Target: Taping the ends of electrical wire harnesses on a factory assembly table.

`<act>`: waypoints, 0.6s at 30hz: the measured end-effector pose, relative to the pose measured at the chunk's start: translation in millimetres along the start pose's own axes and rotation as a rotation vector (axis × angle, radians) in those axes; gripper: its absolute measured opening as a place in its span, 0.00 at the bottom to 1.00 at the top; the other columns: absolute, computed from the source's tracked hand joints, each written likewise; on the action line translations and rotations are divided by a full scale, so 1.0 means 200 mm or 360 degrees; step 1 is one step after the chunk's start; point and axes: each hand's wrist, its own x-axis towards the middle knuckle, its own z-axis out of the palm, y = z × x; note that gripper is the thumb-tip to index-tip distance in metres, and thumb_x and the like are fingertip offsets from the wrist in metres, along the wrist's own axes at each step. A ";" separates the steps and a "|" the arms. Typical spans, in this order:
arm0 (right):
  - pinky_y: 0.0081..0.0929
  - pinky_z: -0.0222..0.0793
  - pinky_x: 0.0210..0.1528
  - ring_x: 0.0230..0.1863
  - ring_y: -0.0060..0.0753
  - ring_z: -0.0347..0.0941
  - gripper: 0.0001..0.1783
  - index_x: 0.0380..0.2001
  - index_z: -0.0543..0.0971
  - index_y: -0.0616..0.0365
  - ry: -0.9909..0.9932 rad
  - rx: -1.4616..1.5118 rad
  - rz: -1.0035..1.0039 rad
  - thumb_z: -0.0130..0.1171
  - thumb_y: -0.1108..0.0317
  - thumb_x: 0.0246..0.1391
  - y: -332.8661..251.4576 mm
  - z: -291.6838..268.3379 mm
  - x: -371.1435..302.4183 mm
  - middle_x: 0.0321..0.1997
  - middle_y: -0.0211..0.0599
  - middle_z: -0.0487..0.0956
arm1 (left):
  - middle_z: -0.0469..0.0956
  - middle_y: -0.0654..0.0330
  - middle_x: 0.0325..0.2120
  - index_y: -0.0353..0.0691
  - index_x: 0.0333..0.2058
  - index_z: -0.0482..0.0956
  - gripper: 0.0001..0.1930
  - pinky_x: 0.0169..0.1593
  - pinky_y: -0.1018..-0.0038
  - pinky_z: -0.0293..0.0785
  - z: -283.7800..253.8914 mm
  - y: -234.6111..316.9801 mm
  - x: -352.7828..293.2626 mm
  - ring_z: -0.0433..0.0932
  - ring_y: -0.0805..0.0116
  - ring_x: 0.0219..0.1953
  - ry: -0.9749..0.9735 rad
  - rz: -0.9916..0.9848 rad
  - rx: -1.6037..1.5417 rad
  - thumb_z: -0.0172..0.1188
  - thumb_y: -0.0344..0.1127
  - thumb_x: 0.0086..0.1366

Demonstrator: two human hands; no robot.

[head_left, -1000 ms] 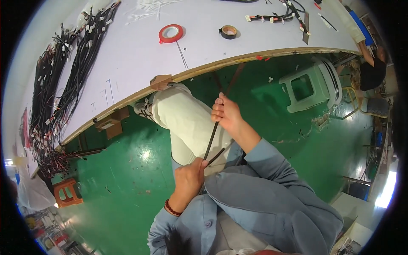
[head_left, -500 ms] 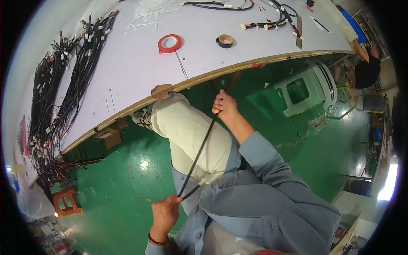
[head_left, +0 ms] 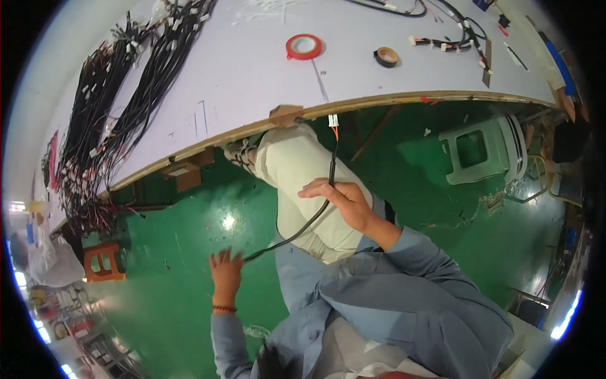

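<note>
A black sleeved wire cable (head_left: 295, 235) curves across my lap, bending between my two hands. At its far end, orange wires run into a white connector (head_left: 333, 120) close to the table edge. My right hand (head_left: 347, 203) is around the cable above my thigh, fingers fairly straight and the cable passing between them; the exact pinch is partly hidden. Lower left, my left hand (head_left: 226, 275) has its fingers spread, with the cable's near end beside the fingertips on its right side.
On the white table (head_left: 246, 82) lie red tape (head_left: 304, 47), black tape (head_left: 386, 57), bundled black cables (head_left: 104, 95) at left and a cable harness (head_left: 464, 41) at far right. A pale green stool (head_left: 483, 151) stands right, an orange-brown stool (head_left: 105, 262) left.
The cable went from taut to a loose curve, its connector end now showing beyond my right hand. My left hand has spread its fingers and moved left. The whole view has shifted.
</note>
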 end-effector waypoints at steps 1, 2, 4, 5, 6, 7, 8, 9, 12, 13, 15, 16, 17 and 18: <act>0.26 0.63 0.50 0.43 0.28 0.72 0.21 0.37 0.79 0.67 0.0007 -0.0220 0.0004 0.38 0.64 0.65 -0.01 0.00 -0.02 0.38 0.39 0.80 | 0.75 0.50 0.43 0.43 0.44 0.76 0.13 0.56 0.57 0.59 -0.05 0.10 0.13 0.71 0.52 0.48 0.0048 -0.0091 -0.0306 0.52 0.35 0.61; 0.24 0.63 0.49 0.42 0.26 0.71 0.20 0.39 0.79 0.66 0.0006 -0.0436 0.0000 0.38 0.64 0.65 -0.03 0.00 -0.03 0.40 0.36 0.80 | 0.73 0.48 0.46 0.40 0.47 0.75 0.15 0.57 0.58 0.59 -0.14 0.21 0.28 0.70 0.50 0.50 0.0102 -0.0188 -0.0604 0.52 0.34 0.61; 0.23 0.63 0.44 0.38 0.26 0.70 0.20 0.40 0.79 0.64 -0.0053 -0.0524 0.0103 0.38 0.65 0.64 -0.04 0.02 -0.06 0.38 0.35 0.79 | 0.74 0.47 0.45 0.36 0.48 0.73 0.16 0.54 0.61 0.64 -0.39 0.42 0.49 0.70 0.49 0.50 0.0263 -0.0273 -0.1502 0.52 0.30 0.61; 0.25 0.63 0.42 0.36 0.27 0.71 0.18 0.38 0.80 0.62 -0.0001 -0.0596 0.0030 0.41 0.64 0.63 -0.02 0.03 -0.09 0.34 0.36 0.79 | 0.74 0.49 0.46 0.35 0.48 0.73 0.15 0.54 0.65 0.64 -0.49 0.51 0.58 0.70 0.53 0.50 0.0246 -0.0167 -0.1691 0.50 0.31 0.64; 0.27 0.63 0.40 0.34 0.28 0.71 0.16 0.36 0.80 0.60 0.0048 -0.0665 -0.0045 0.45 0.62 0.62 -0.01 0.03 -0.11 0.30 0.37 0.78 | 0.74 0.50 0.46 0.34 0.49 0.73 0.15 0.54 0.69 0.64 -0.57 0.59 0.64 0.70 0.57 0.51 0.0230 -0.0059 -0.1875 0.49 0.32 0.66; 0.29 0.64 0.41 0.36 0.34 0.72 0.13 0.34 0.80 0.60 0.0017 -0.0622 0.0032 0.47 0.65 0.60 0.01 0.03 -0.12 0.31 0.38 0.77 | 0.76 0.51 0.44 0.33 0.47 0.74 0.14 0.54 0.69 0.63 -0.64 0.67 0.70 0.72 0.58 0.48 0.0226 0.0002 -0.1932 0.49 0.32 0.66; 0.29 0.64 0.41 0.36 0.34 0.72 0.13 0.34 0.80 0.60 0.0004 -0.0626 0.0035 0.47 0.65 0.60 0.02 0.04 -0.13 0.31 0.38 0.77 | 0.77 0.51 0.42 0.33 0.46 0.75 0.13 0.54 0.69 0.63 -0.68 0.74 0.75 0.73 0.60 0.46 0.0220 0.0086 -0.1992 0.50 0.32 0.65; 0.31 0.64 0.41 0.36 0.37 0.72 0.11 0.34 0.79 0.60 0.0047 -0.0621 -0.0061 0.49 0.67 0.58 0.03 0.04 -0.13 0.31 0.38 0.77 | 0.77 0.51 0.42 0.33 0.46 0.75 0.13 0.54 0.69 0.63 -0.69 0.78 0.77 0.73 0.60 0.46 0.0226 0.0083 -0.1994 0.50 0.32 0.65; 0.34 0.65 0.42 0.37 0.42 0.72 0.08 0.34 0.78 0.61 0.0100 -0.0651 -0.0227 0.52 0.69 0.55 0.03 0.03 -0.11 0.33 0.39 0.76 | 0.79 0.53 0.37 0.31 0.41 0.77 0.11 0.52 0.71 0.65 -0.67 0.85 0.80 0.75 0.67 0.41 0.0019 -0.0029 -0.2250 0.51 0.32 0.65; 0.36 0.65 0.41 0.37 0.45 0.71 0.08 0.34 0.77 0.62 0.0107 -0.0682 -0.0299 0.53 0.71 0.53 0.03 0.03 -0.11 0.34 0.40 0.76 | 0.79 0.54 0.36 0.30 0.39 0.77 0.11 0.50 0.72 0.67 -0.63 0.87 0.80 0.75 0.69 0.39 0.0135 -0.0002 -0.2284 0.51 0.32 0.65; 0.36 0.66 0.40 0.37 0.45 0.72 0.08 0.34 0.77 0.62 0.0066 -0.0795 -0.0264 0.54 0.71 0.52 0.02 0.01 -0.11 0.33 0.40 0.76 | 0.79 0.56 0.35 0.30 0.37 0.77 0.10 0.47 0.73 0.69 -0.61 0.90 0.79 0.75 0.71 0.36 0.0244 0.0043 -0.2322 0.51 0.32 0.65; 0.37 0.66 0.39 0.36 0.45 0.72 0.08 0.34 0.77 0.62 0.0020 -0.0904 -0.0230 0.55 0.71 0.51 0.01 0.00 -0.11 0.32 0.41 0.76 | 0.79 0.55 0.35 0.29 0.35 0.76 0.11 0.46 0.74 0.69 -0.60 0.92 0.78 0.75 0.72 0.36 0.0291 -0.0075 -0.2490 0.50 0.33 0.65; 0.37 0.66 0.39 0.36 0.45 0.72 0.08 0.34 0.77 0.62 0.0039 -0.0929 -0.0241 0.55 0.71 0.51 0.00 -0.02 -0.10 0.32 0.41 0.76 | 0.79 0.55 0.35 0.29 0.33 0.76 0.11 0.45 0.74 0.70 -0.61 0.94 0.80 0.76 0.72 0.36 0.0341 -0.0177 -0.2663 0.50 0.33 0.66; 0.37 0.67 0.37 0.35 0.44 0.72 0.09 0.34 0.77 0.62 -0.0112 -0.1070 -0.0239 0.57 0.70 0.49 0.01 -0.04 -0.10 0.32 0.40 0.76 | 0.79 0.55 0.35 0.29 0.33 0.76 0.11 0.45 0.74 0.70 -0.61 0.95 0.80 0.76 0.72 0.36 0.0341 -0.0138 -0.2678 0.50 0.33 0.66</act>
